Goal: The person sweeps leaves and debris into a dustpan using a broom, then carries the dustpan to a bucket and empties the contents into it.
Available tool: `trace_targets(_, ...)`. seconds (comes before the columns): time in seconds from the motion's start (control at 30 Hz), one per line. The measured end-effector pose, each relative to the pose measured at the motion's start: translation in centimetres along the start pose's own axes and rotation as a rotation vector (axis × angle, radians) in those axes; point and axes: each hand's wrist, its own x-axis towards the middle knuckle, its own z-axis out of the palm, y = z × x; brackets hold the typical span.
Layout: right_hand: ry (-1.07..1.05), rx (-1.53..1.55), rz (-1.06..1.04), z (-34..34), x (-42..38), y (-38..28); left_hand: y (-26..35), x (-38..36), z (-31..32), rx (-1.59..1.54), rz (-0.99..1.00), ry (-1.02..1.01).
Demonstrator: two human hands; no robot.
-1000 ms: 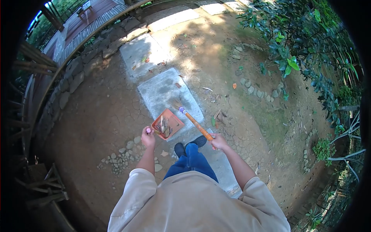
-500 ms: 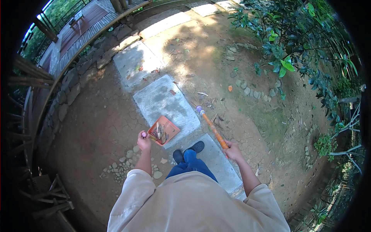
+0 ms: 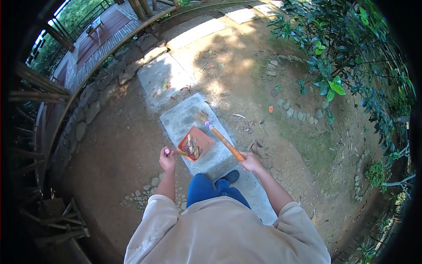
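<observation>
My left hand [image 3: 167, 160] is closed round the handle of an orange dustpan [image 3: 205, 143], which is over a grey paving slab. Dry leaves [image 3: 192, 146] lie in the pan. In my right hand [image 3: 251, 162] I grip the orange handle of a broom [image 3: 225, 141] with a purple and white binding. Its bristles [image 3: 202, 117] are over the slab, just beyond the dustpan's upper edge.
Paving slabs [image 3: 165, 77] run ahead over bare soil. Leafy bushes [image 3: 336, 86] hang at the right. A stone edging [image 3: 90, 112] and wooden deck [image 3: 103, 37] curve along the left. Small stones [image 3: 143, 193] lie near my left forearm.
The broom has swung left, from the soil beside the slab to over the slab near the dustpan. My left leg has come forward, and its shoe no longer shows.
</observation>
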Motion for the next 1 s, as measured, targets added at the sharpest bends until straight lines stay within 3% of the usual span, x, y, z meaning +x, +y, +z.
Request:
trace_targets(0.33, 0.146, -0.045, 0.088, 0.4, -0.6, -0.6, 1.4, 7.9, 0.1, 0.004, -0.023, -0.089)
trace_targets(0.47, 0.219, 0.023, 0.112, 2.0, -3.4, -5.5, 1.3, 12.4, 1.0, 0.004, -0.015, -0.144)
trace_targets(0.87, 0.241, -0.022, 0.151, 8.7, 6.1, -16.8, 1.2, 21.7, 1.7, 0.038, 0.009, -0.265)
trace_targets(1.0, 0.298, -0.102, 0.084, 10.4, 10.8, -15.4, 2.2, 22.7, 1.2, -0.014, 0.003, -0.289)
